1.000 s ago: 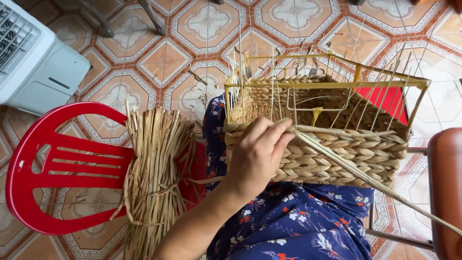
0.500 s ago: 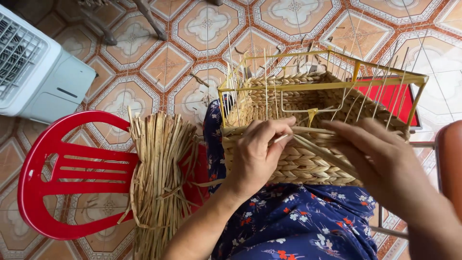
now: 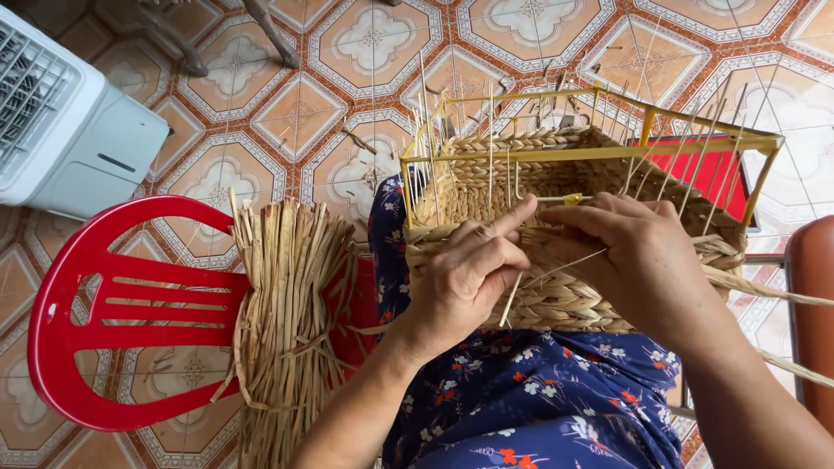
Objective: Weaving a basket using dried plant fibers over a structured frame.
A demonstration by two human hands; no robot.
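- head view: basket (image 3: 565, 287) sits on the lap, long axis left to right, just ahead of both hands.
- left hand (image 3: 469, 274) pinches a strand (image 3: 512, 300) at the near wall.
- right hand (image 3: 638, 252) rests there too, fingers curled; grip unclear.

Half-woven straw basket (image 3: 556, 295) rests upright on person's lap, braided tan rows built around yellow wire frame (image 3: 599, 149); thin upright stakes (image 3: 491, 156) stick above rim. Loose straw strand (image 3: 769, 291) trails off rightward from near wall.
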